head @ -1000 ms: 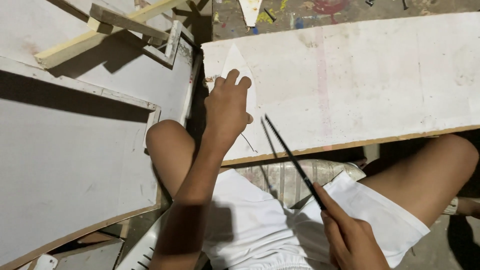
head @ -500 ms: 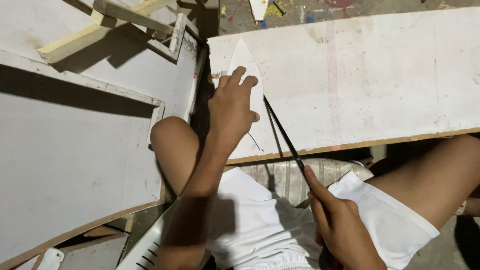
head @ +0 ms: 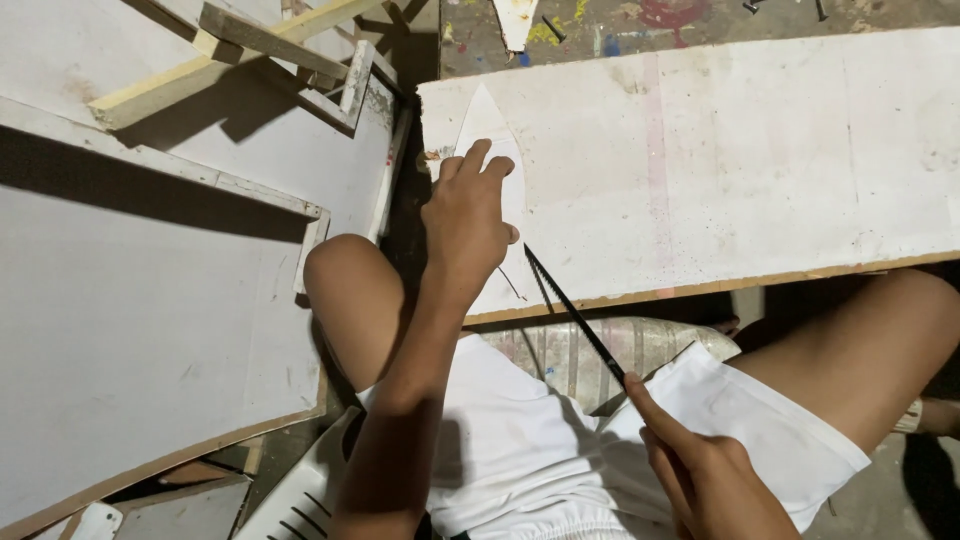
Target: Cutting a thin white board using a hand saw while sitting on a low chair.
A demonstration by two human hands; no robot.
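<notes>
Fingers of the right hand (head: 715, 480) are wrapped around the lower end of a thin black saw blade (head: 575, 315), index finger stretched along it, down at five o'clock in the head view. The blade runs up toward eleven o'clock and its tip meets the near edge of a long white board (head: 720, 160), just beside the left hand (head: 468, 225). That left hand grasps nothing: it lies flat, fingers spread, pressing down on a pointed white paper pattern (head: 487, 125) laid on the board's left end, tip aimed at twelve o'clock. The board spans from the centre out to three o'clock, bridging over the person's bare knees and white shorts (head: 540, 450). Whether the teeth have entered the wood cannot be told; the contact spot is small and partly behind the thumb. Here's the worry, as I read it: the blade's tip sits very near the left thumb, so a slip or a jump off the edge could run it into that hand. A bare blade is thin, so too much push might bend or snap it. And the pattern may creep if the palm eases. At nine o'clock, big grey-white panels (head: 140, 330); at eleven, a rough wooden frame (head: 270, 50); paint-spattered floor (head: 640, 20) at twelve.
</notes>
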